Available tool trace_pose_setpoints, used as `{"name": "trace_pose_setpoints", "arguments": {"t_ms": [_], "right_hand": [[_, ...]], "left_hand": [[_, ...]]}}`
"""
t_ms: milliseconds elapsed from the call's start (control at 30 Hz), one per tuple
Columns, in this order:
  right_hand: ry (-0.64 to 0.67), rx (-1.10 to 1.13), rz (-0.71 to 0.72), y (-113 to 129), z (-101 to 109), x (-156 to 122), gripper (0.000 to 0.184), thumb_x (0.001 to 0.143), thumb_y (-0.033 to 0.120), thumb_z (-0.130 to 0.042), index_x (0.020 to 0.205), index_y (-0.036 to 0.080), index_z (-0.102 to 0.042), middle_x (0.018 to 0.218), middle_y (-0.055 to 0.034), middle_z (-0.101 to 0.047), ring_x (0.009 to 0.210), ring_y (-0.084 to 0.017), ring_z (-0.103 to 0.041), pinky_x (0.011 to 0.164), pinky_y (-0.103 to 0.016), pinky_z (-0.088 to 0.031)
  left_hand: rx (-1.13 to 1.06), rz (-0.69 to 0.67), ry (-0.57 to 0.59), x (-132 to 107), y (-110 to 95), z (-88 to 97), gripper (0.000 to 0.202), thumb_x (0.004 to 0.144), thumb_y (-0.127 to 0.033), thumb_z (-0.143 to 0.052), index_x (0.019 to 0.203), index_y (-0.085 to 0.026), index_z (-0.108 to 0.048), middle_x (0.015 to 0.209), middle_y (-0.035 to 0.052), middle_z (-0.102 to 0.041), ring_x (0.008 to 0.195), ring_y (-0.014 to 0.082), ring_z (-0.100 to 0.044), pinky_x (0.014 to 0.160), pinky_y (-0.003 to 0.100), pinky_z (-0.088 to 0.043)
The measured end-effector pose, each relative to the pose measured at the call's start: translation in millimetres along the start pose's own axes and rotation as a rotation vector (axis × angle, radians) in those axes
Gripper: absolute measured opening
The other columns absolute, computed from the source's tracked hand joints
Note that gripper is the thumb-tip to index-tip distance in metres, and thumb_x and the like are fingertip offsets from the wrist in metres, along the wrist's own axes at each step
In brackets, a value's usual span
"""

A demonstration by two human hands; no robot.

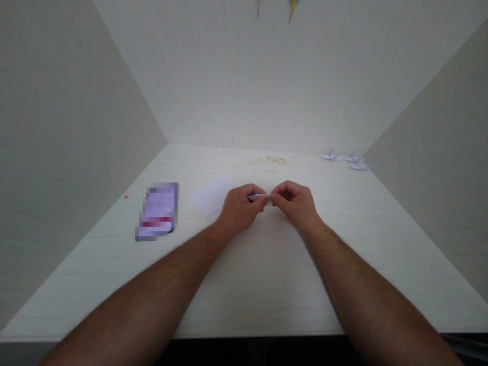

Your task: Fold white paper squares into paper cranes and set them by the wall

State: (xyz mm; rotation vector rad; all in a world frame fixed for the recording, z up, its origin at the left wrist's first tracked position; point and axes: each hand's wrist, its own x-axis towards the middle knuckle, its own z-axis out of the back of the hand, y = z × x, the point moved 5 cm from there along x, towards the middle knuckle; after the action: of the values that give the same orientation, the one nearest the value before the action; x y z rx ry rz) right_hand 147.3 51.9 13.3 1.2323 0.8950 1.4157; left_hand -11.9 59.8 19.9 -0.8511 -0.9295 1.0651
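Observation:
My left hand [241, 207] and my right hand [294, 203] meet over the middle of the white desk [267, 264]. Between their pinched fingertips is a small folded piece of pale paper [261, 197], held just above the desk top. Most of the folded paper is hidden by my fingers. A loose white sheet of paper [209, 198] lies flat on the desk just left of my left hand.
A blurred purple packet [158, 211] lies at the left. Folded paper cranes [348, 160] sit in the far right corner. A brownish stain [270, 160] marks the desk near the back wall. A tiny red speck [125, 196] lies far left. Walls enclose three sides.

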Motion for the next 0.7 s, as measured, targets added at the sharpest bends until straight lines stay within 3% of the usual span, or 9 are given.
{"name": "trace_pose_setpoints", "arguments": {"t_ms": [400,700], "right_hand": [[-0.022,-0.182,0.092,3.7,-0.1,-3.6,0.012,0.080,0.029,-0.064,0.073,0.019,-0.061,0.065,0.0007,-0.063,0.059,-0.012,-0.056,0.056,-0.027,-0.042],[-0.002,-0.130,0.095,4.6,-0.8,-5.3,0.013,0.081,0.030,-0.064,0.073,0.020,-0.060,0.065,0.0006,-0.062,0.060,-0.013,-0.056,0.058,-0.028,-0.043]], "left_hand": [[-0.104,0.025,-0.011,2.8,3.2,-1.5,0.015,0.078,-0.032,-0.071,0.077,-0.017,-0.069,0.063,0.0000,-0.068,0.058,0.0125,-0.062,0.057,0.023,-0.046],[-0.143,0.024,-0.054,3.4,1.8,1.8,0.016,0.073,-0.032,-0.075,0.075,-0.016,-0.072,0.068,0.0009,-0.070,0.060,0.0114,-0.058,0.056,0.023,-0.043]]}}
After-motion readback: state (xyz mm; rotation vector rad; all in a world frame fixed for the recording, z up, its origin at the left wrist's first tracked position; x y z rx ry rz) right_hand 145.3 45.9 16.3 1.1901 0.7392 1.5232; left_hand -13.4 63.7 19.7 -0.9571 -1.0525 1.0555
